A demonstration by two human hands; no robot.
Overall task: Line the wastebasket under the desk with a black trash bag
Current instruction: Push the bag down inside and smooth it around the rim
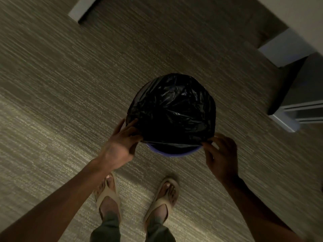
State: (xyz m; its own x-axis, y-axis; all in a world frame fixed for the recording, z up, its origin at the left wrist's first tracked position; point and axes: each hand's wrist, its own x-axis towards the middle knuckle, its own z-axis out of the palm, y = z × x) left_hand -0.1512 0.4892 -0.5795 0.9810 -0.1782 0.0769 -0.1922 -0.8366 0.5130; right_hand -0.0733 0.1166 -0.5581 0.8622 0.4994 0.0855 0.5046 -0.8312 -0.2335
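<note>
A round wastebasket stands on the carpet in front of my feet, and only a strip of its bluish rim (172, 154) shows on the near side. A shiny black trash bag (173, 109) is draped over its top and covers the far and side rim. My left hand (120, 145) pinches the bag's near edge on the left side of the basket. My right hand (221, 154) pinches the same edge on the right side. The bag's edge is stretched taut between both hands, just inside the near rim.
Striped beige carpet (70, 95) surrounds the basket. My sandalled feet (134, 194) stand just behind it. Pale desk or furniture legs (286, 48) and a white-framed panel (300, 110) stand at the right, and another pale leg (82, 7) at the top left.
</note>
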